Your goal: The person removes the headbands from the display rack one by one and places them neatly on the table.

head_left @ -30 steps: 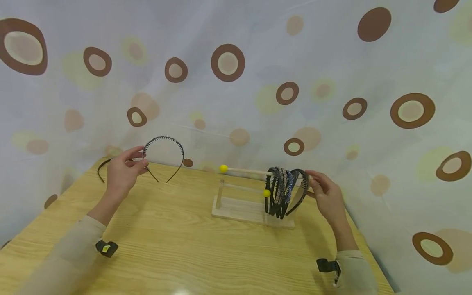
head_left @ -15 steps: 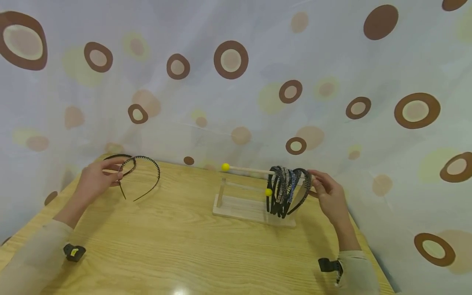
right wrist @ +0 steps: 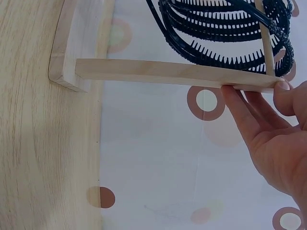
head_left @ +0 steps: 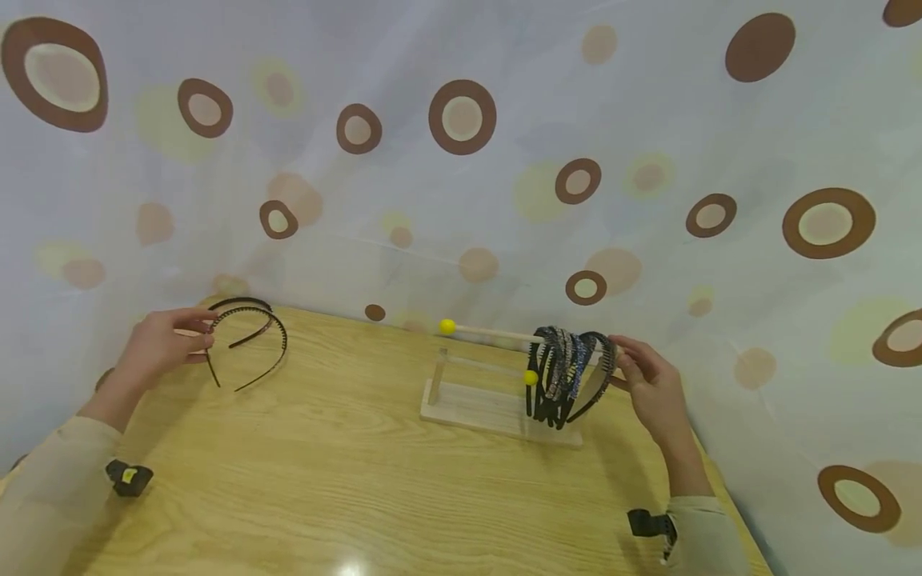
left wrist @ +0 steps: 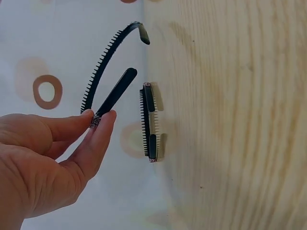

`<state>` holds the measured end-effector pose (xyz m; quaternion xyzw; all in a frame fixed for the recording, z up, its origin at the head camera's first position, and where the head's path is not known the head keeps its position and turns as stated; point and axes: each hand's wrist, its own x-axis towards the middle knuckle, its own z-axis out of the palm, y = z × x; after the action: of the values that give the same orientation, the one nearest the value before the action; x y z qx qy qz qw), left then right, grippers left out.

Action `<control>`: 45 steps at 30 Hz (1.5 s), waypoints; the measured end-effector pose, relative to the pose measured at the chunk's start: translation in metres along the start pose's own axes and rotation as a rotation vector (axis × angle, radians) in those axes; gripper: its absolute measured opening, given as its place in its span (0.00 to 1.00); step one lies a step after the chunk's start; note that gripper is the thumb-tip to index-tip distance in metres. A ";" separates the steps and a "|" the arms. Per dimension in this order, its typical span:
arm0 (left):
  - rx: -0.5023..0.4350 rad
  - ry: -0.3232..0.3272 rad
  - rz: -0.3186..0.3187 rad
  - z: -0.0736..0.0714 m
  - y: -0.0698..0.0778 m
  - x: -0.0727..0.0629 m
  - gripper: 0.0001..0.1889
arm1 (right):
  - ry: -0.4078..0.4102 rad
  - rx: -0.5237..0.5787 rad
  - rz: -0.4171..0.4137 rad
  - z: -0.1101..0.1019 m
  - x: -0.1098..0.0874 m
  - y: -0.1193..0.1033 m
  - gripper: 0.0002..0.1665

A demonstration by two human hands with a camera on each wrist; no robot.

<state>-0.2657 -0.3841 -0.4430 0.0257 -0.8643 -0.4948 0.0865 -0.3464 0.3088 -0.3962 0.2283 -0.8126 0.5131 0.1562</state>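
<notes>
At the far left of the table, my left hand (head_left: 162,348) pinches one side of a thin black toothed headband (head_left: 284,340) between thumb and fingers. In the left wrist view this headband (left wrist: 99,72) has its arch and both ends showing, and glitter shows at the pinch. Behind it, a second black headband (left wrist: 143,122) rests on the table. My right hand (head_left: 657,396) grips the top of the end post (right wrist: 153,71) of a wooden rack (head_left: 461,408), thumb at the top end and fingers along the outer face. Several glittery headbands (head_left: 556,368) hang bunched at the rack's right end.
The rack's bars end in yellow balls, a rear ball (head_left: 447,326) and a front ball (head_left: 531,378). A wood-grain table (head_left: 346,480) carries everything. Close behind and to the right stands a pale backdrop (head_left: 403,184) with brown circles.
My left hand has carried the headband left and down, away from the rack, to beside the other headband. My right hand stays on the rack; the view has shifted slightly.
</notes>
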 end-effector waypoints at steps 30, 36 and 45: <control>-0.028 -0.217 -0.174 -0.059 -0.057 -0.005 0.30 | 0.011 -0.050 0.002 -0.006 -0.005 0.003 0.23; 0.099 -0.206 -0.162 -0.065 -0.056 -0.005 0.27 | -0.003 -0.036 0.009 -0.005 -0.006 0.002 0.23; 0.133 -0.200 -0.179 -0.069 -0.057 -0.005 0.26 | -0.001 -0.045 -0.003 -0.003 -0.003 0.000 0.23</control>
<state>-0.2513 -0.4708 -0.4583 0.0590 -0.8938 -0.4423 -0.0462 -0.3435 0.3119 -0.3962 0.2260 -0.8237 0.4942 0.1619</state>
